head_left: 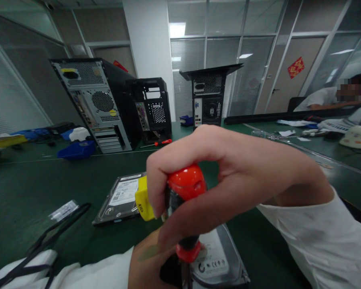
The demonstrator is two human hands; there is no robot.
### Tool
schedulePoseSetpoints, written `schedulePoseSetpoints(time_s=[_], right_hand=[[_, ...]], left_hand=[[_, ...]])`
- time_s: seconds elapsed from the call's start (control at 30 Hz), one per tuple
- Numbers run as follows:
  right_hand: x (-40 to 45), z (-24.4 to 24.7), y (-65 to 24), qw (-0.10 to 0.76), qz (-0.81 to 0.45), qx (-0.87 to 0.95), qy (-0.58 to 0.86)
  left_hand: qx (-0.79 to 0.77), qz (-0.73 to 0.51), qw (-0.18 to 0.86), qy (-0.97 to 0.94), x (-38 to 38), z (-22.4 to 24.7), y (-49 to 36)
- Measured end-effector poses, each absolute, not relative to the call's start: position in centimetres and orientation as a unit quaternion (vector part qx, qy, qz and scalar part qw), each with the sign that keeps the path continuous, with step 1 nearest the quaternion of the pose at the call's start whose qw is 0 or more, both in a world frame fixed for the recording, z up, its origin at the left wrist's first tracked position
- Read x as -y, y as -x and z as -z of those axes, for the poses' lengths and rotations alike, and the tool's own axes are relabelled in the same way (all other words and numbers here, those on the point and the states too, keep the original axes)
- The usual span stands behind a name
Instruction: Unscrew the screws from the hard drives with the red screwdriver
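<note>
My right hand (204, 180) is closed around the handle of a red and black screwdriver (188, 182), held upright with its shaft pointing down. Below the handle lies a silver hard drive (218, 257) with a white label, partly covered by my hands. A small yellow block (144, 200) shows beside my right fingers; whether they touch it I cannot tell. My left hand (150, 257) is low at the drive's left side, close to the screwdriver's shaft, its fingers mostly hidden. Another hard drive (122, 196) lies flat on the table behind my hands.
Computer cases (105, 104) stand at the back of the green table (48, 172), with another screwdriver (163, 142) by them. Blue bins (76, 150) are at left. A black cable (54, 228) and a small clear bag (63, 210) lie nearer. A person (319, 98) sits at right.
</note>
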State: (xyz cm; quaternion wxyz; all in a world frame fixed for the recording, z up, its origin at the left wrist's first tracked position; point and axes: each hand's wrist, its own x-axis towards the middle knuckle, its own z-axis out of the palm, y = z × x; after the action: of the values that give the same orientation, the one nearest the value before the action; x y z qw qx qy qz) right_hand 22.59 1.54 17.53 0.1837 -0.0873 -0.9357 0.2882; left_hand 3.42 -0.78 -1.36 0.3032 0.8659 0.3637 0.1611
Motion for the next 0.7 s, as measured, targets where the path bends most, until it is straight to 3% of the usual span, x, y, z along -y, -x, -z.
schedulePoseSetpoints(time_s=[0.17,0.5,0.7], right_hand=[[-1.2,-17.3,-22.8,0.196,-0.273,0.932,0.139],[-1.2,-17.3,-22.6,0.204,-0.225,0.947,0.107],[-0.2,-18.0,-22.4,0.18,-0.215,0.956,0.087]], left_hand=[[-0.357,-0.127,0.307,-0.873,0.5,0.9,-3.3],[-0.37,-0.117,0.295,-0.873,0.7,1.4,-3.7],[-0.343,-0.17,0.245,-0.891,0.7,1.6,-3.7]])
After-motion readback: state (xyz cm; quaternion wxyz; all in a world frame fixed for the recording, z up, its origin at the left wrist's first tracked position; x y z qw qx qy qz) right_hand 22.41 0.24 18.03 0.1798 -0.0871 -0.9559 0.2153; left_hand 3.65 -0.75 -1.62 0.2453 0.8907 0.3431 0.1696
